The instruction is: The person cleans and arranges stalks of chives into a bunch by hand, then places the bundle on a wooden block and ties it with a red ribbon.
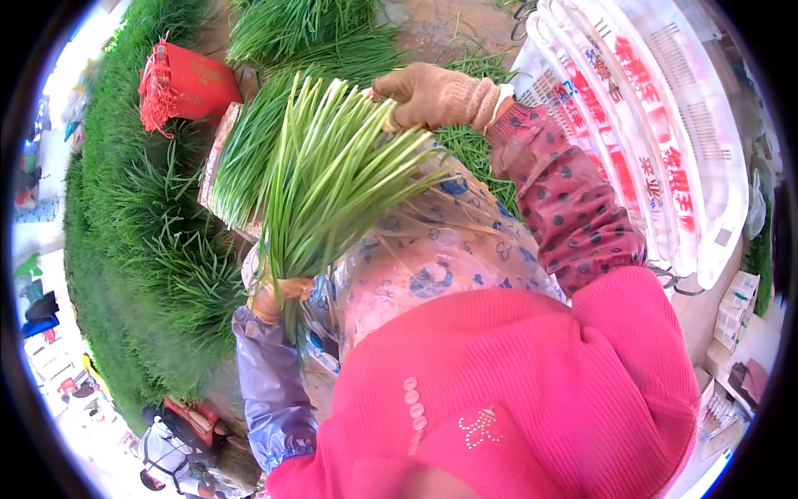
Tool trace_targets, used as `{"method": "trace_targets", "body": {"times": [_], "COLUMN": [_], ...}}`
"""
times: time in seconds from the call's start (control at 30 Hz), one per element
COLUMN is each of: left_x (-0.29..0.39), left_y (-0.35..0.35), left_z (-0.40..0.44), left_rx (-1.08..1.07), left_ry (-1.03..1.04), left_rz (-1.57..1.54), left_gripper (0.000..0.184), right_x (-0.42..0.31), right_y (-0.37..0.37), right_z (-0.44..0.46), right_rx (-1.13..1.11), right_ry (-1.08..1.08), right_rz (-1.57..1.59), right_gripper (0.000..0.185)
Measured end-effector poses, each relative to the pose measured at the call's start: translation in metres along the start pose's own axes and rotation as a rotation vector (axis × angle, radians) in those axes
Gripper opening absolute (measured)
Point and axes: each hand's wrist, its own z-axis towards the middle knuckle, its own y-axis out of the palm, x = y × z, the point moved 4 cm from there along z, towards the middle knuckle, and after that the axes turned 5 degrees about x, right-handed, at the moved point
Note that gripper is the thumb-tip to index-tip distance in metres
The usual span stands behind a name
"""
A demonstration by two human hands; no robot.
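A fanned bunch of garlic chives (332, 175) lies across my lap, with its pale cut ends up and its green leaves trailing down. Gripped near the leafy end, it sits in my left hand (278, 298), whose fingers are wrapped round it. My right hand (436, 96), in a brown knitted glove, is closed at the pale stalk ends, with thumb and fingertips against them. Beside the bunch, more cut chives (249, 158) lie on a low block-like support (214, 162). A clear plastic apron with blue prints (449, 241) covers my lap.
A red bag (195, 83) with red ties stands at the upper left. Long banks of piled chives (141, 233) line the left side, with another heap (303, 29) ahead. White printed plastic bags (648, 125) hang at right. Another person (170, 453) is at lower left.
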Motion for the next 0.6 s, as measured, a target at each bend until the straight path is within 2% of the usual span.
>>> {"method": "trace_targets", "body": {"times": [0.03, 0.1, 0.13, 0.17, 0.2, 0.23, 0.27, 0.3, 0.33, 0.37, 0.4, 0.43, 0.47, 0.5, 0.6], "left_x": [0.005, -0.007, -0.030, -0.008, 0.015, 0.000, -0.029, -0.027, -0.022, 0.025, 0.036, 0.046, 0.032, 0.019, -0.015], "left_y": [0.002, -0.007, -0.016, -0.003, 0.010, -0.002, -0.022, -0.019, -0.019, 0.009, 0.016, 0.022, 0.016, 0.010, -0.010], "left_z": [-0.002, -0.005, -0.004, -0.007, -0.010, -0.006, 0.001, 0.004, -0.001, -0.013, -0.015, -0.017, -0.012, -0.009, -0.014], "left_rx": [0.014, 0.041, -0.084, -0.030, 0.025, 0.029, -0.014, -0.058, -0.058, -0.074, -0.085, -0.092, -0.063, -0.031, -0.060], "left_ry": [0.019, 0.035, 0.046, 0.042, 0.042, 0.043, -0.021, -0.085, -0.084, 0.012, 0.058, 0.105, 0.092, 0.078, 0.082], "left_rz": [0.055, 0.101, -0.158, -0.216, -0.274, -0.276, -0.256, -0.234, -0.233, 0.003, 0.122, 0.241, 0.016, -0.210, -0.366], "left_gripper": [0.049, 0.055, 0.040, 0.027, 0.023, 0.023, 0.021, 0.020, 0.020, 0.029, 0.042, 0.057, 0.030, 0.016, 0.015], "right_x": [-0.001, 0.004, 0.016, 0.025, 0.030, 0.034, 0.022, 0.009, -0.004, -0.012, -0.010, -0.008, -0.007, -0.009, -0.015], "right_y": [-0.002, -0.019, -0.025, -0.029, -0.034, -0.036, -0.035, -0.032, -0.026, -0.021, -0.013, -0.008, -0.003, 0.001, 0.006], "right_z": [0.001, 0.002, 0.004, 0.006, 0.007, 0.009, 0.004, -0.001, -0.003, -0.002, 0.003, 0.009, 0.013, 0.016, 0.012], "right_rx": [0.003, 0.292, 0.376, 0.368, 0.350, 0.333, 0.307, 0.307, 0.262, 0.217, 0.234, 0.236, 0.239, 0.240, 0.349], "right_ry": [-0.003, 0.135, 0.082, 0.079, 0.047, 0.015, 0.034, 0.032, 0.021, 0.012, -0.099, -0.098, -0.122, -0.146, -0.265], "right_rz": [0.005, 0.340, 0.550, 0.551, 0.542, 0.533, 0.369, 0.369, 0.233, 0.098, 0.025, 0.027, -0.042, -0.111, -0.254], "right_gripper": [0.041, 0.032, 0.024, 0.024, 0.025, 0.026, 0.030, 0.030, 0.031, 0.032, 0.028, 0.028, 0.027, 0.025, 0.021]}}
